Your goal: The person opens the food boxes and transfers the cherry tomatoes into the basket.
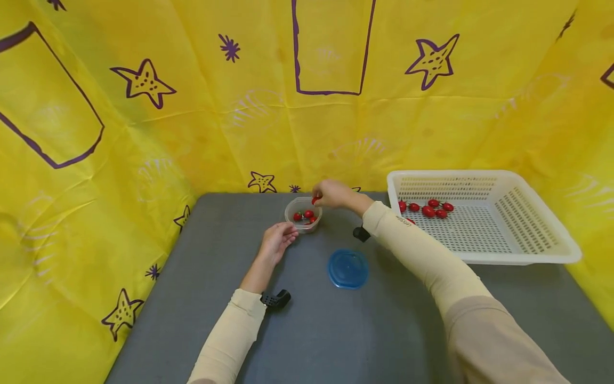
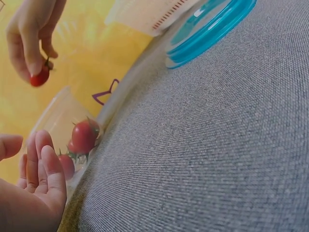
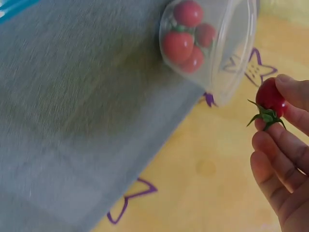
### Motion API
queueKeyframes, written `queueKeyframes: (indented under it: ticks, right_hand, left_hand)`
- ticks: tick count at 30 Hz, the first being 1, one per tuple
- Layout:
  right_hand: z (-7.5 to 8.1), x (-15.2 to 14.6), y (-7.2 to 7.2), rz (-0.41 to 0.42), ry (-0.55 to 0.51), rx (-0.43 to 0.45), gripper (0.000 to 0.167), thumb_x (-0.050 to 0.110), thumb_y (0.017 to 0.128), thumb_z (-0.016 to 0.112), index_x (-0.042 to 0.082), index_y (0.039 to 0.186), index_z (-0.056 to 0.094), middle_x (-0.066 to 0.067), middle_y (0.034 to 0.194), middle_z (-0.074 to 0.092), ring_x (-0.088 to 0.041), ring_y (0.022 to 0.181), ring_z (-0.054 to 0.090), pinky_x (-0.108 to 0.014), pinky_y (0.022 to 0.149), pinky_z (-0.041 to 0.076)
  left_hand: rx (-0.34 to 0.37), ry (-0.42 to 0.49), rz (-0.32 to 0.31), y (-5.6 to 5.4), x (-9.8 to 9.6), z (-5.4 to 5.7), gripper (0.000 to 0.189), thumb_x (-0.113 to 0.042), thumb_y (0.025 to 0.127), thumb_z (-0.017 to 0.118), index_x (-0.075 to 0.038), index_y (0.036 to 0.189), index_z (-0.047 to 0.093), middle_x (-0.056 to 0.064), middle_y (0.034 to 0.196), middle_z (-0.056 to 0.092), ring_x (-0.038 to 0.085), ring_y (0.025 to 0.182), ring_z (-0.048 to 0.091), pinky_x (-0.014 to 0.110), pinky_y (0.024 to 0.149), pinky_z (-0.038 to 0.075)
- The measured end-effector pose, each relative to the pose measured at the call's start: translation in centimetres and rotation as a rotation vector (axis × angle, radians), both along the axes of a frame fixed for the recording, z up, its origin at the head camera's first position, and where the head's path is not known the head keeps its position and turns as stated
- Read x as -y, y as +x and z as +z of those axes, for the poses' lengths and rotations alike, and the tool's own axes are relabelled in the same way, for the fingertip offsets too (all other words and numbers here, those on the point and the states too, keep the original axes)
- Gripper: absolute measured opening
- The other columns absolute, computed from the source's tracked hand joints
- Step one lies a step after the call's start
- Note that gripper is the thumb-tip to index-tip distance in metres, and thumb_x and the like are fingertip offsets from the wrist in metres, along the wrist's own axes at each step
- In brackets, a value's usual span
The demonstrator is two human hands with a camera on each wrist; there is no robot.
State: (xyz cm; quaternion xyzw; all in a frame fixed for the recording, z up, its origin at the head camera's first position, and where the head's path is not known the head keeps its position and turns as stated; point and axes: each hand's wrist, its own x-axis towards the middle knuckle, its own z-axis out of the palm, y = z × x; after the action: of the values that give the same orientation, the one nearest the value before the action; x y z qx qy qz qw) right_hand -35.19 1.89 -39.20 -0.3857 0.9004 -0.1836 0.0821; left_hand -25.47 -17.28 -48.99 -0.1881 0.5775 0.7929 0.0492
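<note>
My right hand (image 1: 332,193) pinches a cherry tomato (image 3: 270,98) between thumb and fingers, its green calyx showing in the right wrist view. The held fruit hangs just over the far right rim of a clear plastic container (image 1: 304,230). Inside that container lie several cherry tomatoes (image 3: 177,47), some with green stems. On the near left side, my left hand (image 1: 276,239) has its fingertips right at the container's wall. Its fingers are relaxed and fairly straight in the left wrist view, with the thumb (image 2: 9,146) apart from them.
A blue lid (image 1: 348,269) lies on the grey table (image 1: 307,330) in front of the container. To the right stands a white perforated basket (image 1: 484,258) with several more cherry tomatoes (image 1: 428,212) along its left side. A yellow patterned cloth (image 1: 201,133) hangs behind the table.
</note>
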Motion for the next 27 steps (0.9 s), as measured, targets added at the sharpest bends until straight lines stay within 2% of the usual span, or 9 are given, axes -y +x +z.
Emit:
queueKeyframes:
  ticks: [6,11,19,27]
  right_hand:
    - [1.1,-2.2,-0.1,-0.014,-0.039,0.0,0.016,0.013,0.089,0.068,0.001,0.1,0.071,-0.015,0.098,0.071,-0.028,0.089,0.065,-0.041,0.084,0.054]
    - [2.1,-4.3,-0.5,-0.05,-0.094,0.008,0.016,0.011,0.088,0.069,-0.002,0.098,0.07,-0.018,0.095,0.071,-0.029,0.085,0.064,-0.043,0.08,0.053]
    - [3.1,-7.3,-0.9,-0.077,-0.078,-0.032,0.016,0.01,0.086,0.07,-0.003,0.095,0.07,-0.018,0.092,0.071,-0.03,0.083,0.064,-0.044,0.079,0.052]
    - [4.0,-10.3,-0.8,-0.146,-0.055,0.025,0.017,0.012,0.086,0.07,-0.002,0.097,0.07,-0.018,0.094,0.072,-0.03,0.087,0.065,-0.046,0.082,0.053]
  left_hand:
    - [-0.008,0.021,-0.006,0.0,0.2,-0.1,0.006,-0.012,0.096,0.057,-0.006,0.095,0.057,-0.003,0.072,0.065,0.008,0.068,0.064,0.021,0.069,0.053]
    - [-0.02,0.03,-0.002,-0.1,0.1,0.0,0.008,-0.01,0.096,0.057,-0.002,0.099,0.057,-0.004,0.071,0.065,0.007,0.066,0.063,0.021,0.068,0.053]
    - [-0.004,0.022,0.014,-0.1,0.1,0.0,0.019,-0.01,0.096,0.057,0.004,0.109,0.056,-0.004,0.072,0.065,0.006,0.065,0.063,0.02,0.068,0.053]
    - [0.017,-0.001,0.014,0.0,0.2,0.0,0.018,-0.012,0.096,0.058,0.001,0.108,0.058,-0.002,0.076,0.066,0.008,0.069,0.064,0.022,0.073,0.054]
